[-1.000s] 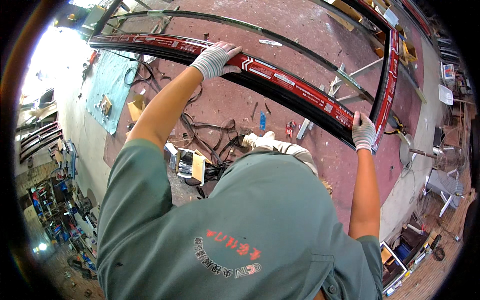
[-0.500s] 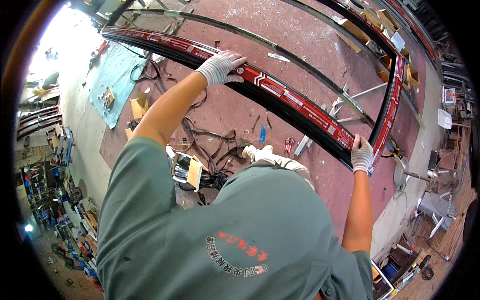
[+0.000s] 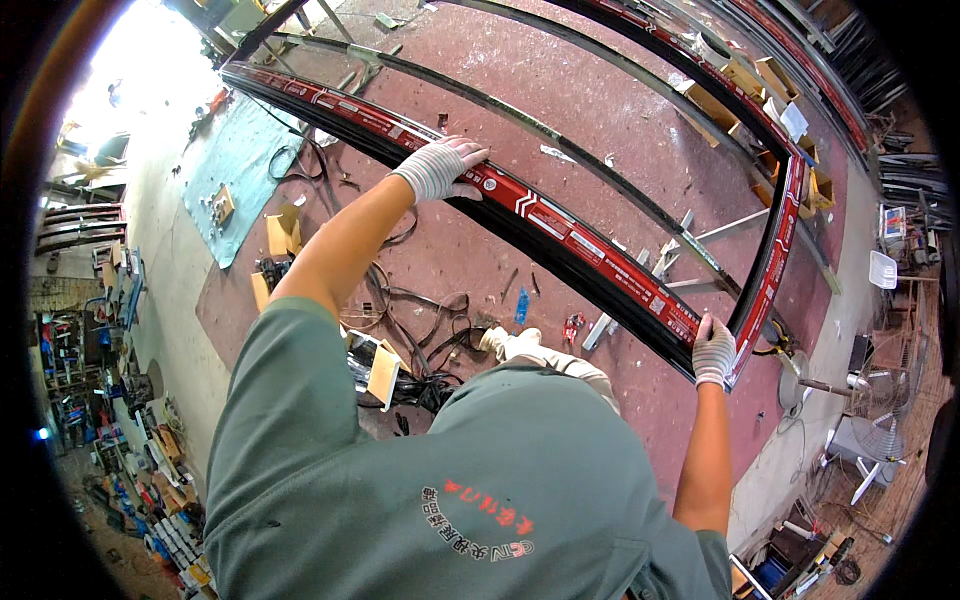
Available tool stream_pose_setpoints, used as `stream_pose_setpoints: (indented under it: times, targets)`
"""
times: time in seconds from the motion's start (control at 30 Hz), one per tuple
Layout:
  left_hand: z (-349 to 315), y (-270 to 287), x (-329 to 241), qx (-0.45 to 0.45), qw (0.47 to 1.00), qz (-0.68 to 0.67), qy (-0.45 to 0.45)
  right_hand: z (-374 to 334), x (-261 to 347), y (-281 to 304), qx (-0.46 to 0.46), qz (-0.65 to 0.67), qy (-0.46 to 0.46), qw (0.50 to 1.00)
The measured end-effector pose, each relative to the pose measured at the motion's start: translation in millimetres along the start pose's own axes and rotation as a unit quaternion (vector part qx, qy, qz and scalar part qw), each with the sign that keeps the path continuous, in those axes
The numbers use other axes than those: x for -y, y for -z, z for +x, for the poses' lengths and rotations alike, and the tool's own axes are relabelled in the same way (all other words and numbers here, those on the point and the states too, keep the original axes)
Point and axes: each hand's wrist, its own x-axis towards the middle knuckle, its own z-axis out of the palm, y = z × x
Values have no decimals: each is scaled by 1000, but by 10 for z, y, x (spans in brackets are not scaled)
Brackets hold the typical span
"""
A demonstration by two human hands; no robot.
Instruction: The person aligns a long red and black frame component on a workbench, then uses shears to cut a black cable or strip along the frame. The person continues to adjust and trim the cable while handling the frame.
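Observation:
A large black frame [image 3: 555, 265], its top covered with red printed protective film, runs slantwise from the far left to a corner at the right. My left hand [image 3: 440, 170], in a white striped glove, grips the near rail around its middle, with fingers over the top and thumb at the near edge. Close to the right corner, my right hand [image 3: 713, 355] in a similar glove is closed around the same rail, its fingertips on the red film. The undersides of the rail and my palms are hidden.
Metal support bars [image 3: 480, 98] cross beneath the frame. Tangled black straps [image 3: 420, 320] and an open box [image 3: 385, 372] lie near my legs. A blue bottle [image 3: 521, 305] rests on the reddish floor covering. Right of the corner stands a fan [image 3: 878, 440]; a teal sheet [image 3: 235, 170] lies left.
The whole view has shifted, so the frame, floor and hands appear lower. Both hands keep about the same places on the rail.

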Motion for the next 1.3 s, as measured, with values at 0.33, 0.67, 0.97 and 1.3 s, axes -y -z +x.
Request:
stream_pose_setpoints:
  times: [0.33,0.67,0.97,1.3]
  targets:
    - [-2,70,60,31,999,10,21,-21,68,43,-10,1,10,1000]
    - [-62,169,194,56,996,42,47,21,110,48,7,7,-6,1000]
    - [-215,130,412,63,995,35,69,8,135,42,15,9,-6,1000]
    - [-746,-186,-322,-124,960,51,245,-27,2,-26,6,0,-22,1000]
